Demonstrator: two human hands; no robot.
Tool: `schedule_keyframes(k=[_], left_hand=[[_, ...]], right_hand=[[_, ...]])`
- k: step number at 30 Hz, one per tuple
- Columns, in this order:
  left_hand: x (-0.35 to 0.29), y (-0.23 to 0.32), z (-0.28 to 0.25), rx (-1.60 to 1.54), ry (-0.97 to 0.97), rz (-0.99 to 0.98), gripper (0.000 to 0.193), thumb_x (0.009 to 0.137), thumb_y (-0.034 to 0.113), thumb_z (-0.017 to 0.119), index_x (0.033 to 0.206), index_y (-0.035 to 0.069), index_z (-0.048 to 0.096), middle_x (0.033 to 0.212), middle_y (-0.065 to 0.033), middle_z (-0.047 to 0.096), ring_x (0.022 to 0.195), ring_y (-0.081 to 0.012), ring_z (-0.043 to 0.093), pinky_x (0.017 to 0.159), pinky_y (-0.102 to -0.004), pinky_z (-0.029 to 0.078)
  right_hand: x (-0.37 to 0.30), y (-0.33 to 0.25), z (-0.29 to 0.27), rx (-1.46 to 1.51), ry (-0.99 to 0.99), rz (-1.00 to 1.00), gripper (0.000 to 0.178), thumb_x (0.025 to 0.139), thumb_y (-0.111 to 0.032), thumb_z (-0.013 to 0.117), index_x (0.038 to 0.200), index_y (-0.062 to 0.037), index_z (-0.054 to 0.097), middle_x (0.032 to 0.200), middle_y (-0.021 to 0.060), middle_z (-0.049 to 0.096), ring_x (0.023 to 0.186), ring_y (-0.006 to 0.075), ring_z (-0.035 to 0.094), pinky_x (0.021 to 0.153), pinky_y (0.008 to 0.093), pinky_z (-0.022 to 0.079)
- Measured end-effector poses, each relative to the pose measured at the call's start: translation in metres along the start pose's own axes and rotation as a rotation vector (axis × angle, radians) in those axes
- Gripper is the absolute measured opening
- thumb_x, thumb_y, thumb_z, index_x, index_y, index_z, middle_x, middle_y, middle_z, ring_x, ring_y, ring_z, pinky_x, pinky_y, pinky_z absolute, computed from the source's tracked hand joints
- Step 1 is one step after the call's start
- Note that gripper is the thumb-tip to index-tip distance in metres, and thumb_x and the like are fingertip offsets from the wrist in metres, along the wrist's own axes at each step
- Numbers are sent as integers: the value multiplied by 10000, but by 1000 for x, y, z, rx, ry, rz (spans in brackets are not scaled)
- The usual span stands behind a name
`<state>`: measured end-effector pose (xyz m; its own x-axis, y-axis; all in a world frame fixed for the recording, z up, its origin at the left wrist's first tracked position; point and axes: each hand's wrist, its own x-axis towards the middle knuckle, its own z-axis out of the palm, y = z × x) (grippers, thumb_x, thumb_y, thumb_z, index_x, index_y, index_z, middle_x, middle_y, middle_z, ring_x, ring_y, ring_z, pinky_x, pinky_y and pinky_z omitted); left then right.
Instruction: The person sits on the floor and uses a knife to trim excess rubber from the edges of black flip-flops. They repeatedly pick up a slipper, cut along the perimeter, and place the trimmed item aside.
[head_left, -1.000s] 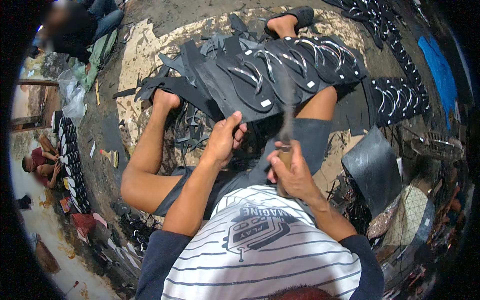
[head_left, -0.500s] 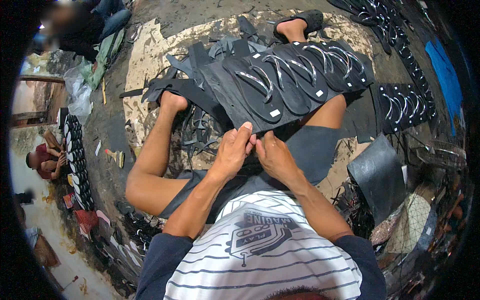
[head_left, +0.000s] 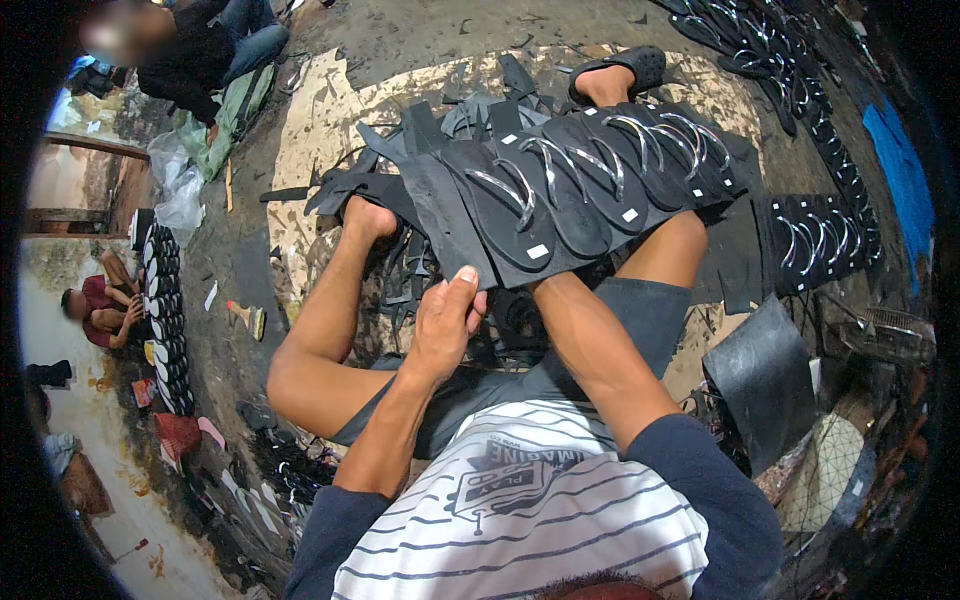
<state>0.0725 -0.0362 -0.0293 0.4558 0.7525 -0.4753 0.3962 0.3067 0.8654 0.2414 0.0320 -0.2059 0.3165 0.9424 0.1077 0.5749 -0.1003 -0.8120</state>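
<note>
Left hand (head_left: 448,320) pinned to the near corner of a black sheet (head_left: 440,205), right hand out of sight beneath it.
Head view: the sheet slants from the middle toward one o'clock, its far-right end over the right knee (head_left: 678,240), which seems to serve as a prop, leaving the near edge within reach. The left thumb lies on top, clamped on the corner, probably to steady it. The right forearm (head_left: 590,345) runs under the near edge, so I cannot tell whether its fingers grip anything. Sandals (head_left: 580,215) with silvery straps lie side by side on the sheet, toes pointing roughly eleven o'clock, presumably lined up to fit closely. Another sandal row (head_left: 815,245) lies between two and three o'clock.
</note>
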Motion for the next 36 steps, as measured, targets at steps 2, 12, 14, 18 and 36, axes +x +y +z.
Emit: schedule_keyframes(k=[2, 12, 14, 18, 36], left_hand=[[-11, -6, -5, 435, -222, 590, 509, 1029, 416, 420, 724, 47, 593, 549, -20, 514, 506, -142, 498, 529, -288, 428], [76, -43, 19, -948, 358, -35, 449, 981, 426, 496, 1204, 43, 568, 924, -87, 656, 849, -188, 663, 750, -376, 541], [117, -102, 61, -747, 247, -120, 383, 960, 335, 540, 1187, 30, 585, 974, -97, 667, 877, -220, 669, 782, -395, 551], [157, -114, 68, -633, -39, -199, 293, 901, 210, 619, 1095, -10, 623, 999, -110, 680, 852, -251, 681, 810, -404, 564], [103, -21, 46, -784, -10, 0, 557, 954, 390, 667, 1325, 26, 468, 1128, -121, 641, 979, -227, 677, 843, -382, 590]], right_hand=[[23, 4, 5, -20, 33, 63, 401, 973, -382, 573, 978, 16, 626, 750, 129, 637, 607, 242, 630, 537, 389, 473], [-97, -136, -76, 941, -298, 137, 412, 1028, -277, 546, 1333, -27, 425, 729, 8, 549, 552, 79, 519, 502, 253, 442], [-121, -113, -103, 870, -218, 238, 439, 1035, -291, 537, 1366, -43, 391, 765, 16, 530, 591, 92, 533, 531, 255, 461], [-175, -45, -184, 554, 30, 403, 451, 1016, -269, 556, 1376, -22, 440, 834, 55, 630, 695, 128, 627, 587, 291, 511], [-166, -71, -140, -221, -26, 266, 326, 946, -278, 605, 1025, 37, 613, 932, 261, 668, 828, 460, 663, 737, 533, 544]])
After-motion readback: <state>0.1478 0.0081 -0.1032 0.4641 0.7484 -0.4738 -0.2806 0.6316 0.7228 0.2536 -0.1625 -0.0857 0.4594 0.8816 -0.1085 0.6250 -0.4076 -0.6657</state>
